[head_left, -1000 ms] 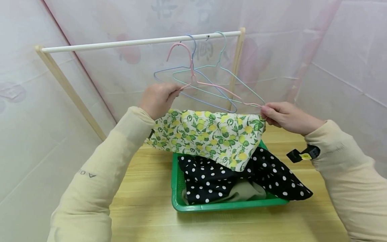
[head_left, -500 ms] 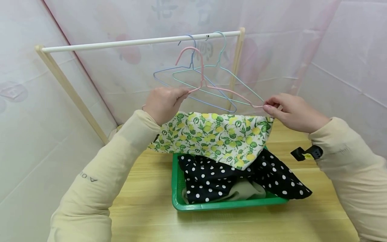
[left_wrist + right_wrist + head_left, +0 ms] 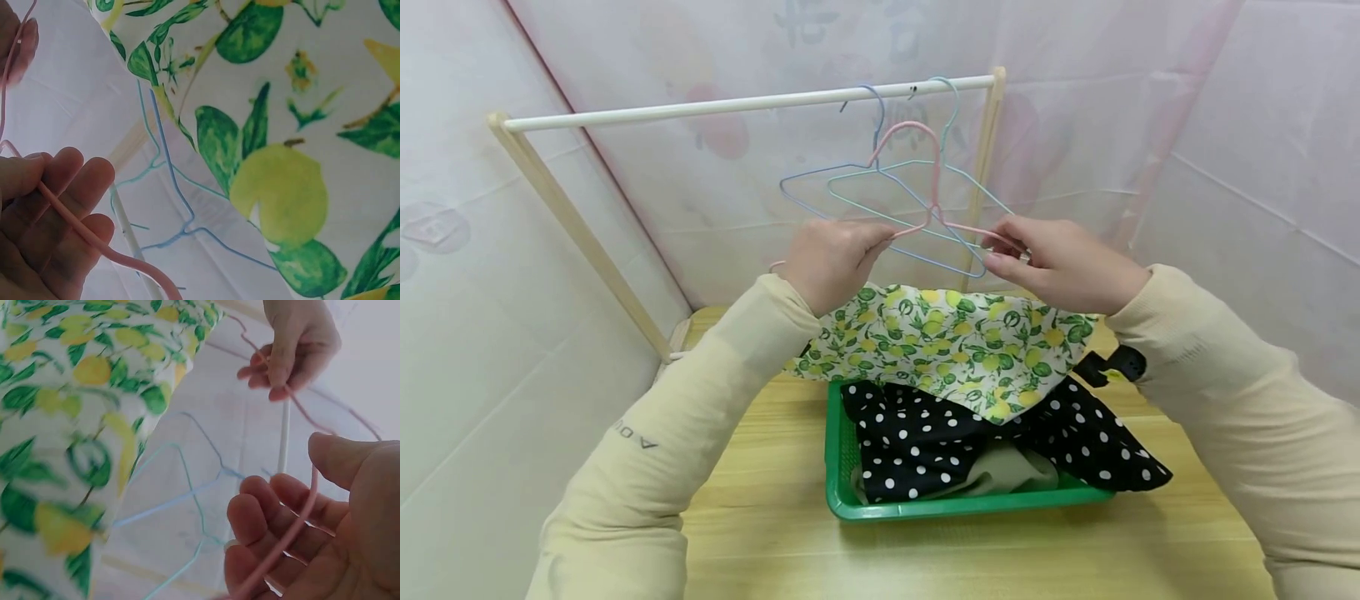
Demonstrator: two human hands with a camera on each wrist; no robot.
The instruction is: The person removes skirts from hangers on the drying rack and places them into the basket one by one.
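My left hand [image 3: 842, 260] pinches the left shoulder of a pink wire hanger [image 3: 934, 179] between thumb and fingers. A white garment with a lemon print [image 3: 947, 346] hangs below the hanger; how it attaches is hidden. Around the hanger's right shoulder lies my right hand [image 3: 1060, 262], fingers loosely bent, with a gap between thumb and fingertips. The pink wire [image 3: 294, 531] runs across those fingers in the right wrist view. Beneath, a green basket [image 3: 940, 510] holds a black polka-dot garment [image 3: 917, 450] and an olive cloth [image 3: 1011, 468].
A blue hanger [image 3: 820, 173] and a mint-green hanger [image 3: 957, 108] hang on the white rod [image 3: 700, 108] of a wood-ended rack behind my hands. The basket stands on a wooden table [image 3: 760, 483]. The polka-dot cloth spills over the basket's right rim.
The pink hanger and lemon-print garment have shifted right and slightly down with my left hand. My right hand has left the hanger's right end and moved inward along its shoulder.
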